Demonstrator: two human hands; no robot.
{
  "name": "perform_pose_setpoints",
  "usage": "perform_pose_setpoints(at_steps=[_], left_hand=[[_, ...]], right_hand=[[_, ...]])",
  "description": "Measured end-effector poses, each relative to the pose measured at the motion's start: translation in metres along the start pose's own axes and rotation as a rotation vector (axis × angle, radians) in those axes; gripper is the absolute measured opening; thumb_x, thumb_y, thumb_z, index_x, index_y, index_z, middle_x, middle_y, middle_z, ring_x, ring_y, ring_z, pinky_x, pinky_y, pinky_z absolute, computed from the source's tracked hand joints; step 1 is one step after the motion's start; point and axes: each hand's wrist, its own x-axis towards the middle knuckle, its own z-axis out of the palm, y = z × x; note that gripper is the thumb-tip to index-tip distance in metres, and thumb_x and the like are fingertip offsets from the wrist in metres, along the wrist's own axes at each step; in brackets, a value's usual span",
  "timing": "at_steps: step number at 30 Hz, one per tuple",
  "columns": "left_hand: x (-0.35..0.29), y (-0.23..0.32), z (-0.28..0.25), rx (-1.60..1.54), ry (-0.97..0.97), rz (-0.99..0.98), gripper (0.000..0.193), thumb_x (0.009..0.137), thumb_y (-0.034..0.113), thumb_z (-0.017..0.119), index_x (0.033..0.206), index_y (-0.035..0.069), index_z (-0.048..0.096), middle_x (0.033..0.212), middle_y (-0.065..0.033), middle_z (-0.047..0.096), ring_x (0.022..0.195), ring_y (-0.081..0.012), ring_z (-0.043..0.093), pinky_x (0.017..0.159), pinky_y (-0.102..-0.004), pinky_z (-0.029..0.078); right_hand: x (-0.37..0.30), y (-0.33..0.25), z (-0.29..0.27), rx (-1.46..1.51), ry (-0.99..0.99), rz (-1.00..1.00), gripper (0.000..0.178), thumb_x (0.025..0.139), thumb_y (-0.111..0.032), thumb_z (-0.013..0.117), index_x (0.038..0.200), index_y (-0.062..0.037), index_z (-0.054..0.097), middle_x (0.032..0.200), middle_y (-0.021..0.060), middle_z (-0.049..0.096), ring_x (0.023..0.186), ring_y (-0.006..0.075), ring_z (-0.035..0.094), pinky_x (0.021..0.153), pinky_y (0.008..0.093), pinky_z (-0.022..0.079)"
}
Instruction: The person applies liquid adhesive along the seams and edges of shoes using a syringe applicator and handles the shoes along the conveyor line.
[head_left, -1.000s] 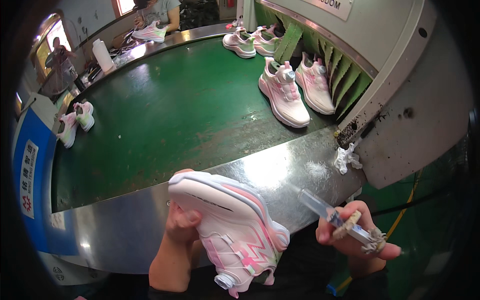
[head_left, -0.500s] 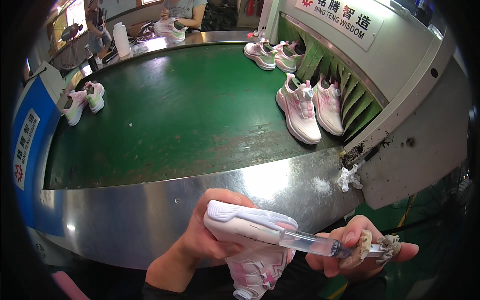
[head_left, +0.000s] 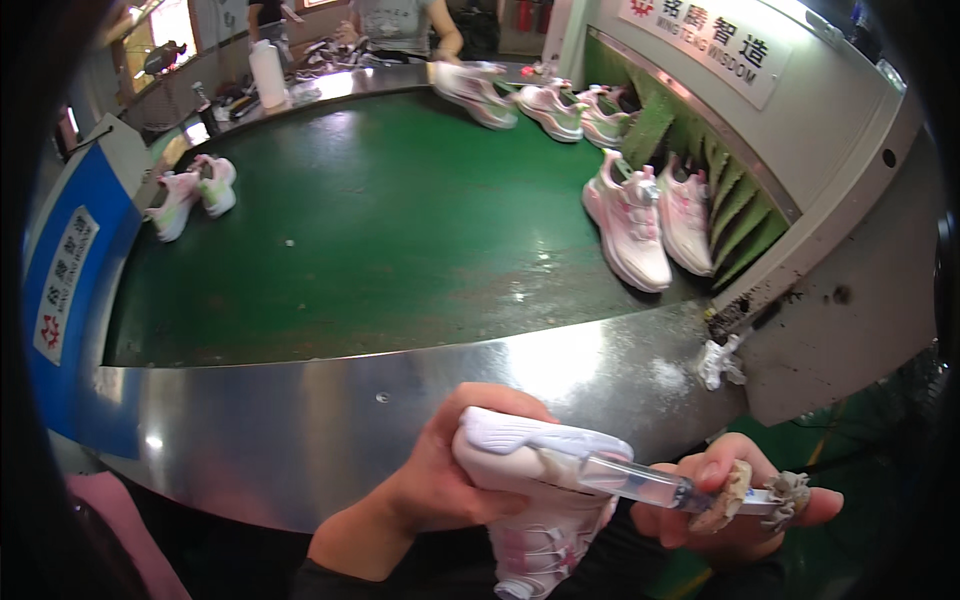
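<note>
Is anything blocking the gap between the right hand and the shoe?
Only the syringe, held in the right hand, spans that gap, its front end by the shoe, near the sole; contact is unclear. Nothing else visible stands between them.

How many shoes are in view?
8: one held shoe in the left hand, a left pair on the green belt, near pair and far pair by the flaps, one blurred shoe near the far edge. More may be hidden.
</note>
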Motion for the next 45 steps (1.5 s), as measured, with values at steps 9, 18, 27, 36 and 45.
perform_pose_setpoints(at_steps=[9, 18, 27, 36, 45], left_hand=[[0.004, -0.011, 0.007, -0.062, 0.008, -0.003, 0.066, 0.060, 0.007, 0.079, 0.117, 0.007, 0.046, 0.111, -0.0223, 0.060, 0.105, -0.0315, 0.060, 0.090, -0.0442, 0.048], [0.001, -0.012, -0.001, -0.096, 0.064, 0.019, 0.071, 0.060, 0.007, 0.080, 0.121, 0.007, 0.042, 0.110, -0.0255, 0.058, 0.103, -0.0339, 0.060, 0.088, -0.0440, 0.050], [0.000, -0.014, -0.003, -0.044, 0.041, 0.038, 0.072, 0.063, 0.011, 0.083, 0.121, 0.008, 0.041, 0.109, -0.0259, 0.058, 0.103, -0.0341, 0.060, 0.087, -0.0437, 0.051], [-0.001, -0.009, 0.001, -0.033, 0.041, 0.043, 0.070, 0.064, 0.010, 0.083, 0.119, 0.008, 0.041, 0.108, -0.0254, 0.058, 0.103, -0.0353, 0.061, 0.087, -0.0452, 0.052], [0.001, -0.007, 0.003, -0.072, 0.057, 0.025, 0.071, 0.062, 0.011, 0.083, 0.119, 0.007, 0.041, 0.108, -0.0249, 0.059, 0.102, -0.0341, 0.061, 0.087, -0.0437, 0.052]], right_hand=[[-0.008, -0.013, 0.008, -0.055, 0.004, -0.015, 0.078, 0.080, -0.066, 0.060, 0.121, -0.0002, 0.048, 0.102, 0.0205, 0.060, 0.092, 0.0307, 0.056, 0.069, 0.0400, 0.037], [0.002, -0.006, 0.004, -0.068, 0.008, 0.012, 0.085, 0.074, -0.071, 0.062, 0.122, -0.0012, 0.049, 0.099, 0.0228, 0.061, 0.088, 0.0286, 0.054, 0.071, 0.0389, 0.036], [-0.003, -0.009, 0.004, -0.066, 0.020, 0.016, 0.083, 0.074, -0.070, 0.063, 0.120, -0.0016, 0.050, 0.096, 0.0261, 0.063, 0.088, 0.0284, 0.053, 0.074, 0.0405, 0.036], [-0.001, -0.005, 0.006, -0.065, -0.022, -0.030, 0.083, 0.077, -0.070, 0.060, 0.119, 0.0010, 0.050, 0.097, 0.0263, 0.062, 0.096, 0.0321, 0.054, 0.080, 0.0450, 0.039], [0.001, -0.003, 0.005, -0.118, -0.016, -0.040, 0.082, 0.078, -0.070, 0.058, 0.119, 0.0010, 0.051, 0.099, 0.0261, 0.063, 0.096, 0.0317, 0.054, 0.083, 0.0442, 0.040]])
